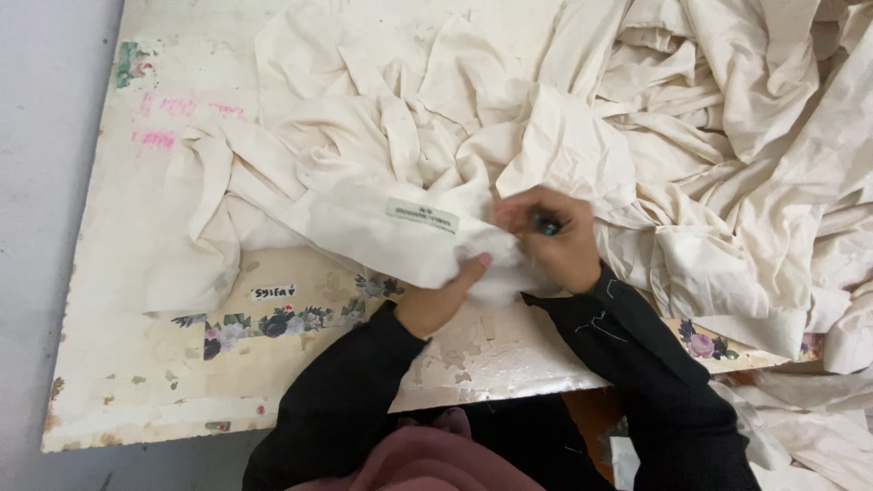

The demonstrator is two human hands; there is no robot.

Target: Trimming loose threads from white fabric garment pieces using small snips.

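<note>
While both hands — L point(443, 295), R point(552, 238) — grip cream cloth point(382, 227), table edge point(227, 427) near.

Cream cotton garment point(382, 227), crumpled, small pale sewn-in label facing up, lying near the table's front edge; small dark teal-tipped tool point(546, 223), mostly hidden, resting against its bunched fold.

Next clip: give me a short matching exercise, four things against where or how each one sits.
Things:
1. left hand
2. right hand
3. sewn-in label
4. floral strip

Places or states:
A. printed along the worn table near its front edge
B. under the cream garment, thumb on top
C. pinching a small dark teal tool
D. flat on the cream fabric, left of both hands

Pairs: 1-B, 2-C, 3-D, 4-A
</note>
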